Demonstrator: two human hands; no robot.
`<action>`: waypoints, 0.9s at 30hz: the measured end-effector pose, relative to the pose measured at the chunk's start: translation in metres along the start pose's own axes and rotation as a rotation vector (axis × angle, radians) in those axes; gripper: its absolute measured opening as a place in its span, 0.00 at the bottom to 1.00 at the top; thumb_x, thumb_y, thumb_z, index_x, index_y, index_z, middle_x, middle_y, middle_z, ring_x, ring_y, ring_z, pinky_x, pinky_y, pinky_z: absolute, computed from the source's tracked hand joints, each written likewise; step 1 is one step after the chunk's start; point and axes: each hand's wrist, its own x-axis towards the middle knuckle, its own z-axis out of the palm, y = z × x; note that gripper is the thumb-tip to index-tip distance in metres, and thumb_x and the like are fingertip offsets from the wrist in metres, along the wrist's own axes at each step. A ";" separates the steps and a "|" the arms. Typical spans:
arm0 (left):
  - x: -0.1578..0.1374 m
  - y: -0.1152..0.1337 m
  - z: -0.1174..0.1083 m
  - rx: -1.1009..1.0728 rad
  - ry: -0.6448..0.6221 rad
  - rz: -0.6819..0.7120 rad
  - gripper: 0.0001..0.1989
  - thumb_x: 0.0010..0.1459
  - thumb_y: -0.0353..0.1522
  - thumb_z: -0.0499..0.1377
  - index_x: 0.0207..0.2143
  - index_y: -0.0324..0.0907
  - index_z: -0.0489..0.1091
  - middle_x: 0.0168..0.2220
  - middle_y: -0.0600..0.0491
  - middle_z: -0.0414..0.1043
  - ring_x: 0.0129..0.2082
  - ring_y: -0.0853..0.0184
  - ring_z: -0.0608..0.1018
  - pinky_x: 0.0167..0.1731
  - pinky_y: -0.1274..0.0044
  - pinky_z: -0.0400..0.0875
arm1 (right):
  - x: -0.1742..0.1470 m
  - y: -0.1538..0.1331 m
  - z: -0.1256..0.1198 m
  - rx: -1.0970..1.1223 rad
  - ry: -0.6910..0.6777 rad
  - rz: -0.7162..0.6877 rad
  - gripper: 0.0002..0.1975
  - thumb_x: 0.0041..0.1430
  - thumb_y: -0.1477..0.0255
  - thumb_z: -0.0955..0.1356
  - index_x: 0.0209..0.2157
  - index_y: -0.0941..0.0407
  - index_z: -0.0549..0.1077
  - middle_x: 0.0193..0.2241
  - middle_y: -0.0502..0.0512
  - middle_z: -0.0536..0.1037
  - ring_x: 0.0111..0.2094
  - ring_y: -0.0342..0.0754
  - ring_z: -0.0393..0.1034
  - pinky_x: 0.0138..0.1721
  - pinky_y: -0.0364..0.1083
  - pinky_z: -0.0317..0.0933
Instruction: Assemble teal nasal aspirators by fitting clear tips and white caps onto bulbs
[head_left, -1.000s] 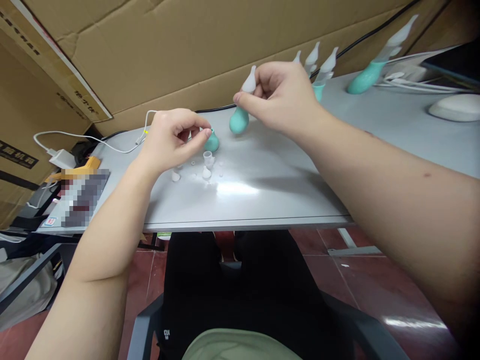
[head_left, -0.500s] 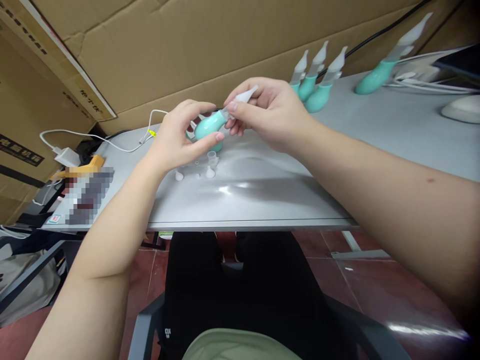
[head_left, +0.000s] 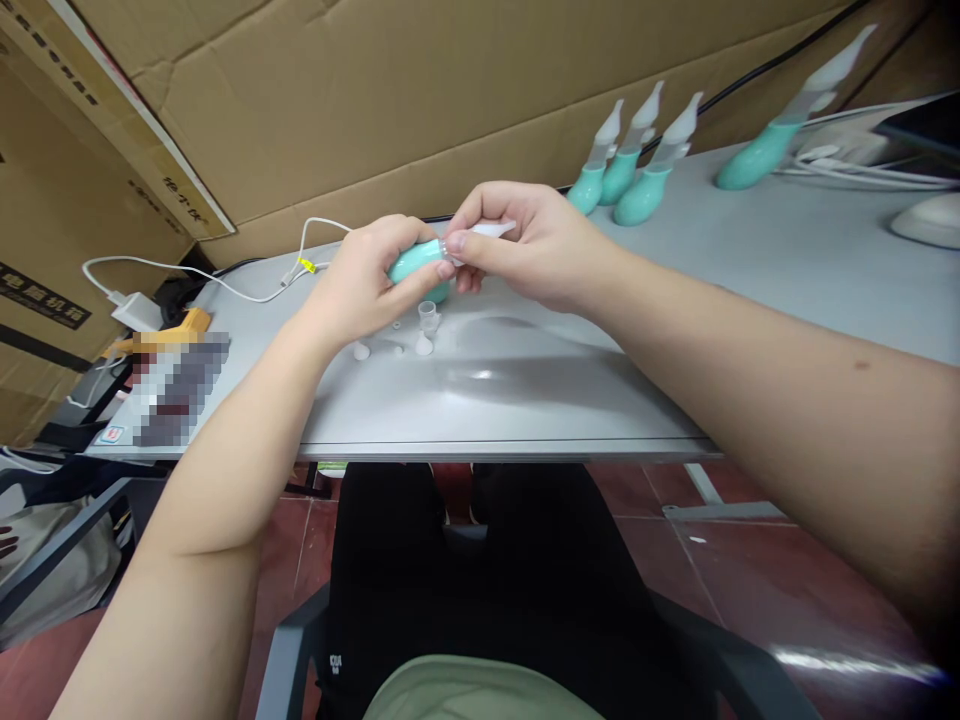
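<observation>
A nasal aspirator (head_left: 416, 260) with a mint-green bulb and a white pointed tip lies nearly level between my hands, above the grey table. My left hand (head_left: 375, 270) is closed around the bulb, thumb along its near side. My right hand (head_left: 525, 235) pinches the clear collar and the base of the white tip, whose point sticks out between the fingers. Part of the collar is hidden by the fingers. Below, another mint-green bulb (head_left: 437, 292) shows partly behind my left thumb. Near it on the table are a small clear cup (head_left: 427, 317) and white tips (head_left: 424, 344).
Several finished-looking aspirators (head_left: 643, 195) stand at the back right, one (head_left: 757, 160) farther right. A white cable (head_left: 247, 297), a charger (head_left: 137, 313) and a yellow object (head_left: 191, 325) lie left. Cardboard (head_left: 375, 100) walls the back; a white mouse-like object (head_left: 926, 220) sits far right.
The aspirator has tilted from pointing up to the right to nearly level. Both hands have lowered slightly, and my left fingers have closed more tightly around the bulb.
</observation>
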 end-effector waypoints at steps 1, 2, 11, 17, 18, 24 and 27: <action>0.000 -0.001 0.000 0.001 -0.012 0.005 0.30 0.77 0.58 0.59 0.54 0.43 0.82 0.51 0.45 0.88 0.51 0.69 0.85 0.60 0.73 0.82 | 0.000 0.000 0.000 -0.007 -0.004 0.008 0.31 0.60 0.47 0.91 0.40 0.49 0.76 0.38 0.54 0.84 0.37 0.55 0.78 0.42 0.53 0.74; 0.000 -0.002 0.000 0.003 -0.018 0.013 0.31 0.77 0.59 0.58 0.54 0.42 0.82 0.52 0.45 0.88 0.52 0.69 0.85 0.60 0.73 0.82 | 0.000 -0.001 0.000 -0.018 -0.008 0.020 0.32 0.60 0.46 0.91 0.40 0.49 0.75 0.39 0.55 0.85 0.38 0.55 0.79 0.42 0.54 0.74; 0.000 -0.008 -0.002 -0.019 -0.049 0.080 0.37 0.77 0.64 0.52 0.54 0.42 0.83 0.51 0.43 0.88 0.54 0.67 0.86 0.65 0.71 0.83 | -0.005 -0.002 0.005 0.111 -0.019 0.016 0.33 0.61 0.44 0.91 0.39 0.49 0.76 0.38 0.52 0.87 0.37 0.53 0.78 0.45 0.53 0.75; 0.002 -0.012 -0.001 -0.027 -0.034 0.087 0.36 0.77 0.64 0.53 0.51 0.43 0.82 0.49 0.44 0.86 0.53 0.67 0.85 0.63 0.71 0.83 | -0.003 -0.002 0.005 0.141 -0.051 0.042 0.38 0.56 0.39 0.92 0.37 0.49 0.73 0.37 0.52 0.85 0.37 0.54 0.78 0.46 0.55 0.77; 0.002 -0.012 -0.001 -0.029 -0.026 0.081 0.36 0.76 0.64 0.53 0.51 0.43 0.82 0.48 0.44 0.85 0.53 0.67 0.85 0.62 0.71 0.83 | -0.002 -0.001 0.004 0.148 -0.056 0.035 0.38 0.55 0.39 0.92 0.37 0.49 0.73 0.36 0.52 0.84 0.37 0.54 0.78 0.44 0.54 0.76; 0.002 -0.006 -0.002 -0.069 -0.014 0.070 0.36 0.76 0.64 0.53 0.50 0.43 0.82 0.47 0.46 0.84 0.52 0.68 0.85 0.61 0.73 0.84 | 0.000 0.002 0.004 0.187 -0.068 0.051 0.36 0.59 0.44 0.91 0.38 0.49 0.72 0.36 0.51 0.84 0.36 0.53 0.78 0.41 0.53 0.75; 0.001 -0.002 -0.003 -0.047 -0.018 0.038 0.35 0.77 0.64 0.53 0.49 0.43 0.82 0.46 0.47 0.85 0.52 0.68 0.85 0.61 0.73 0.85 | -0.001 0.002 0.003 0.231 -0.071 0.059 0.33 0.61 0.48 0.92 0.39 0.50 0.73 0.36 0.51 0.84 0.35 0.52 0.77 0.41 0.52 0.74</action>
